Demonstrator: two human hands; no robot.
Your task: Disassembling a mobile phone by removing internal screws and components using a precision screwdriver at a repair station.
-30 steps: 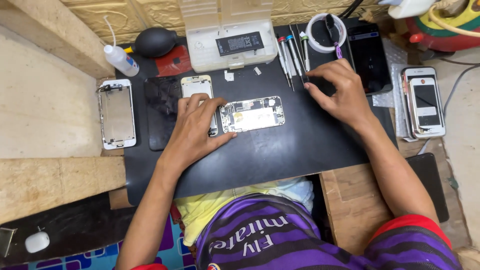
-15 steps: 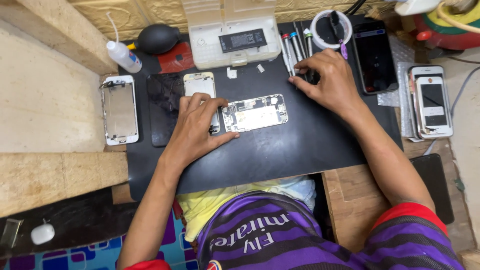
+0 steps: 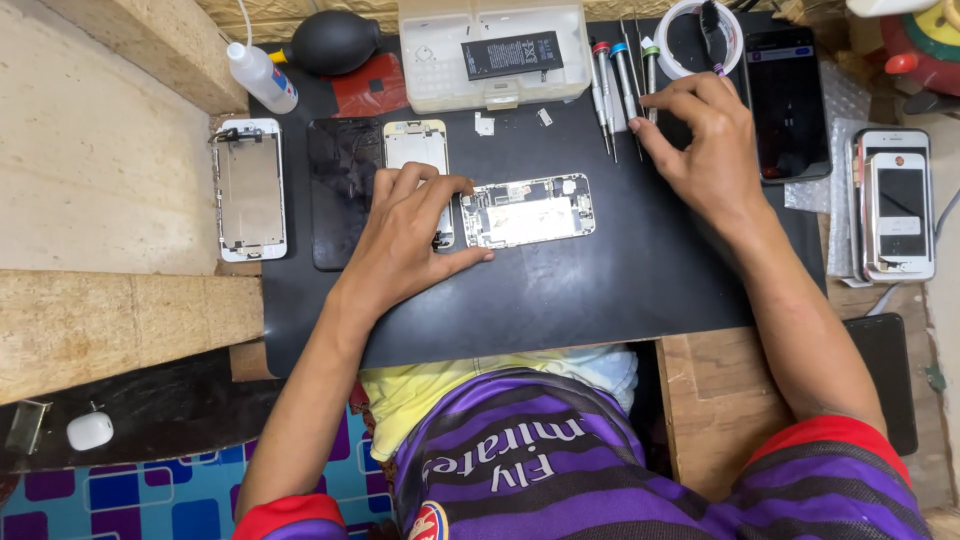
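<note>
Head view: I see opened white phone chassis with exposed metal innards (image 3: 528, 211) at centre of black rubber work mat (image 3: 560, 300).

Left hand (image 3: 410, 240) lies at chassis left end, fingers spread, pressing it flat; not clasped round anything.

Right hand (image 3: 705, 140) up-right of chassis, fingertips pinched together at slim screwdrivers with coloured caps (image 3: 620, 85); whether one is gripped, I cannot tell.

Detached white screen panel (image 3: 250, 188) lies well left of chassis.

My judgement: teardown underway, screen off, internals still seated.

left hand (image 3: 405, 240) steadies opened phone (image 3: 528, 211) (right hand (image 3: 700, 135) at screwdrivers (image 3: 620, 80)).
</note>
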